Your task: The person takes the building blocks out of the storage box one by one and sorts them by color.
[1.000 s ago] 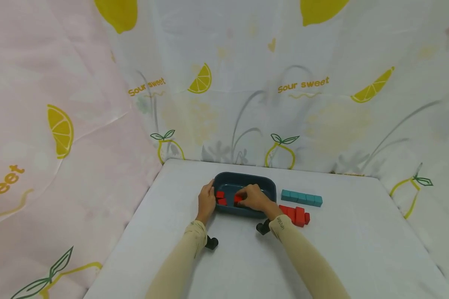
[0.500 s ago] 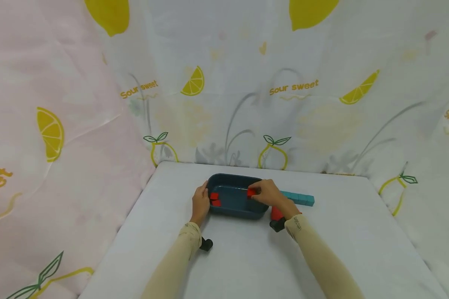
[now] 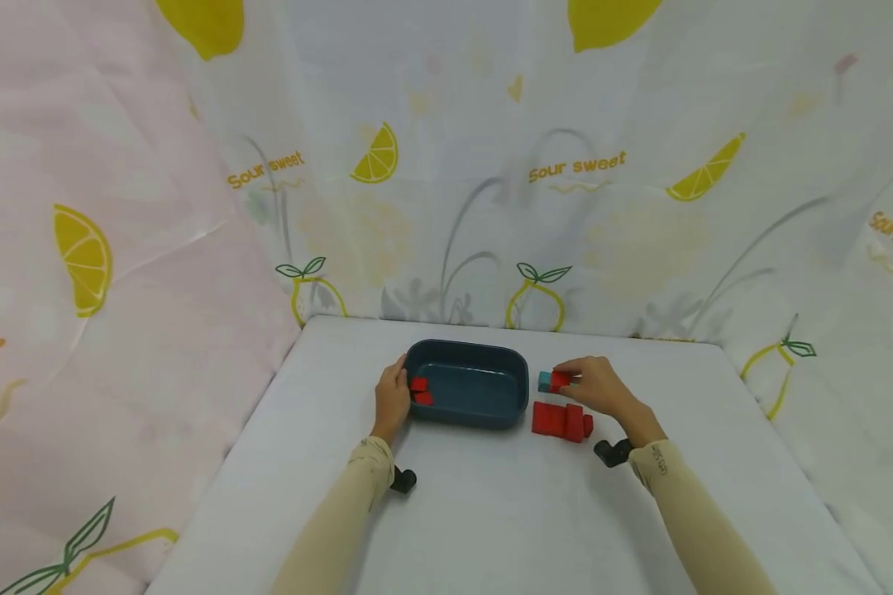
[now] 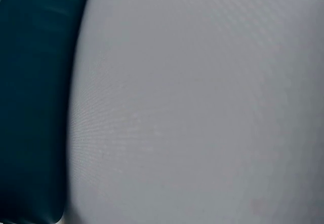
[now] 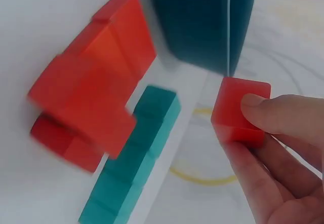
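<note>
My left hand (image 3: 392, 402) rests against the left side of a dark blue rectangular tray (image 3: 467, 420), its fingers lying along the wall by the rim. The left wrist view shows the tray wall (image 4: 35, 102) but none of that hand. Two red blocks (image 3: 422, 398) lie at the tray's left end. To the right of the tray, my right hand (image 3: 603, 388) pinches a red cube (image 5: 235, 107) between thumb and fingers. The cube is above a row of teal cubes (image 5: 132, 153), partly covering them in the head view.
A row of red blocks (image 3: 551, 419) of differing sizes lies on the white table (image 3: 491, 512), nearer me than the teal row. Black camera mounts (image 3: 612, 452) hang at both wrists. A lemon-print cloth (image 3: 454, 207) rises behind the table.
My right hand has lifted the red cube out of the tray and carried it right, over the teal row. The left hand has stayed at the tray. The head view has shifted slightly.
</note>
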{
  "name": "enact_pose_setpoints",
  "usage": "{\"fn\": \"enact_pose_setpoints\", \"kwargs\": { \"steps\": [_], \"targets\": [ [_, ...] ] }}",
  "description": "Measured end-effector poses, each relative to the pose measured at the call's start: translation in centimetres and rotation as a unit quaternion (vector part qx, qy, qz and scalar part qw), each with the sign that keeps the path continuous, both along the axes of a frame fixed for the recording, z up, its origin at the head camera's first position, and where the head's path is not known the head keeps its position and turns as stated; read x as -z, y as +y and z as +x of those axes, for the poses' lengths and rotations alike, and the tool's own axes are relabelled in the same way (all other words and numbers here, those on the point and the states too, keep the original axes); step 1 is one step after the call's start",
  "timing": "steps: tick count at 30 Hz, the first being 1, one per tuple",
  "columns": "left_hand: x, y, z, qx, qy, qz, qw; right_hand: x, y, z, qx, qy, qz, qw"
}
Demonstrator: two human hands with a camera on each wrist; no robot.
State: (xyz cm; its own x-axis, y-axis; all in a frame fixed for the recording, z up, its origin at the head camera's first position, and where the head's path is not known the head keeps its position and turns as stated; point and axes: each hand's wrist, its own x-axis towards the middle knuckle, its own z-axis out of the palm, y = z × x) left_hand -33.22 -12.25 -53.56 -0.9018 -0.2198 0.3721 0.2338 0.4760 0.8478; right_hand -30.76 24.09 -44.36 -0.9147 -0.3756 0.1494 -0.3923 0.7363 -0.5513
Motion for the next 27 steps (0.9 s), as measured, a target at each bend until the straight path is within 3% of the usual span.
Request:
{"fn": "enact_pose_setpoints", "kwargs": {
  "steps": [12,21,27],
  "targets": [
    [-0.4,-0.3,-0.6,0.011,-0.002,0.002,0.9999,1.6,5.2,2.6,0.062,-0.024,0.016,0.9976],
    [-0.1,-0.3,-0.4,0.005,0.008,-0.006,0.9999,3.5,5.8,3.7,0.057,-0.047,0.012,0.9972],
    [0.0,-0.1,-0.1,0.011,-0.007,0.009,0.9999,4.4,5.6,4.0,0.061,-0.062,0.014,0.9961]
  ]
}}
